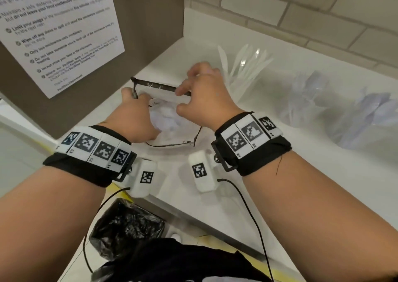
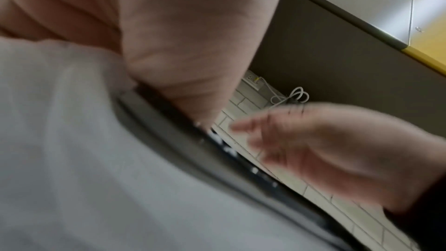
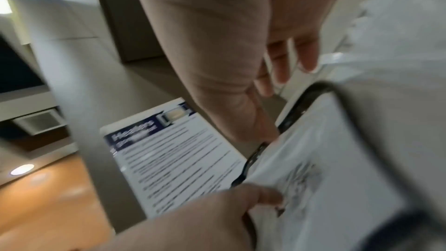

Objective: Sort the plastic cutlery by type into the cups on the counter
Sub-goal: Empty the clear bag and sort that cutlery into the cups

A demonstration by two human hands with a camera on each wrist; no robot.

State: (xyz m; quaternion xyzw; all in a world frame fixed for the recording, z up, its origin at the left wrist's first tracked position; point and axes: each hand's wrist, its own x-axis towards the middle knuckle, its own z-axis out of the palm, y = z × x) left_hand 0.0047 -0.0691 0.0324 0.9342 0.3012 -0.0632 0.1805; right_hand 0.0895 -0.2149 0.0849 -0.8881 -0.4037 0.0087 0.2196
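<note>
Now, step: spread the bag mouth.
Left hand: pinches rim; hold firm.
Right hand: half-curled at rim, grip unclear.

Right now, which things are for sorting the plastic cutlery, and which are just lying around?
Job: zip bag, left hand gripping it, right hand at its rim; near cup, middle cup, far cup.
Lying about: bin bag, wall notice.

Soft, even indoor light. Head view bows at its edges. Both wrist views smear with motion blur; a round lamp glows at 8 o'clock.
</note>
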